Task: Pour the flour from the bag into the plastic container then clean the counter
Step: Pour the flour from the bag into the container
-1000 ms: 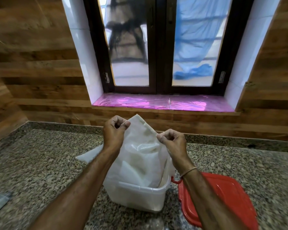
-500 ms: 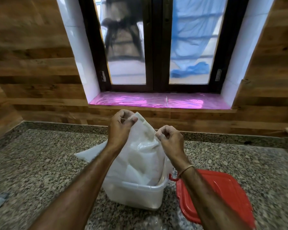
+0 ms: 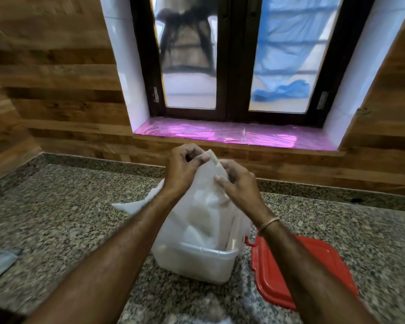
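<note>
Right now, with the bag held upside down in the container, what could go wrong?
Both hands, left and right, pinch only the bag at its top corner, so it might slip and dump flour past the container rim onto the counter. The container is light and unheld, so a tug could tip it. The red lid lies close beside it and could catch spilled flour.

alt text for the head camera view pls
Both hands, left hand and right hand, pinch the top of a white flour bag standing in a clear plastic container on a granite counter; a red lid lies to its right.
</note>
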The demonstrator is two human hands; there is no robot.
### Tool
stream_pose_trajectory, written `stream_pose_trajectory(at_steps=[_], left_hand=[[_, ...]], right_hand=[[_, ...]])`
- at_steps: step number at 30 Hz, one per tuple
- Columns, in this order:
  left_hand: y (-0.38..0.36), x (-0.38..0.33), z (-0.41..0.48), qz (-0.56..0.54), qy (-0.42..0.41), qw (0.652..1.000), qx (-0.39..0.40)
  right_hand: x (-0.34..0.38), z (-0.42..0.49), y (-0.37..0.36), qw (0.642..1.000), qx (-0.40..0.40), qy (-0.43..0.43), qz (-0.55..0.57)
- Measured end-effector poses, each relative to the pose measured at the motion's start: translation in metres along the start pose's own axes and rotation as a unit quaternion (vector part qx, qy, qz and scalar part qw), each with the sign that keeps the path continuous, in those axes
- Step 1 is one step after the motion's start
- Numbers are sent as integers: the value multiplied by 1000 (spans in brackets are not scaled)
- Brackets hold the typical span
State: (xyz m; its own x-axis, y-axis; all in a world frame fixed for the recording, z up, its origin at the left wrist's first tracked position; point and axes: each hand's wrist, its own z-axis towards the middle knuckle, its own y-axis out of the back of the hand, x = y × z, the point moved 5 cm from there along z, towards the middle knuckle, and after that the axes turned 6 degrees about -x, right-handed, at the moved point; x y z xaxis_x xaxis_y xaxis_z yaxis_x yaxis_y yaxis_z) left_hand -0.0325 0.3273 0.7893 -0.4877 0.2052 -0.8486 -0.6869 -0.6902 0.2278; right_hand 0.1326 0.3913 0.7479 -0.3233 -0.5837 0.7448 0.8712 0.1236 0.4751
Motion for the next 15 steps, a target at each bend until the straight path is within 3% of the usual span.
stream_pose_trajectory(at_steps=[2, 4, 6, 8, 11, 13, 15], left_hand=[[-3, -7, -1, 43, -27, 998, 33], [2, -4, -2, 166, -20, 982, 84], [17, 5, -6, 334, -2, 931, 149], [32, 9, -9, 427, 5, 888, 169], [29, 2, -8, 467, -36, 870, 155], [18, -6, -8, 470, -77, 864, 162], [13, -14, -8, 457, -119, 867, 156]], right_hand=[[-5, 1, -4, 999, 14, -13, -46], [-15, 6, 1, 998, -14, -57, -15], [-27, 8, 9, 992, -43, -104, 49], [-30, 11, 14, 992, -49, -108, 51], [-1, 18, 14, 997, -48, 32, -59], [30, 23, 10, 977, -42, 156, -138], [41, 29, 3, 946, 0, 215, -243]])
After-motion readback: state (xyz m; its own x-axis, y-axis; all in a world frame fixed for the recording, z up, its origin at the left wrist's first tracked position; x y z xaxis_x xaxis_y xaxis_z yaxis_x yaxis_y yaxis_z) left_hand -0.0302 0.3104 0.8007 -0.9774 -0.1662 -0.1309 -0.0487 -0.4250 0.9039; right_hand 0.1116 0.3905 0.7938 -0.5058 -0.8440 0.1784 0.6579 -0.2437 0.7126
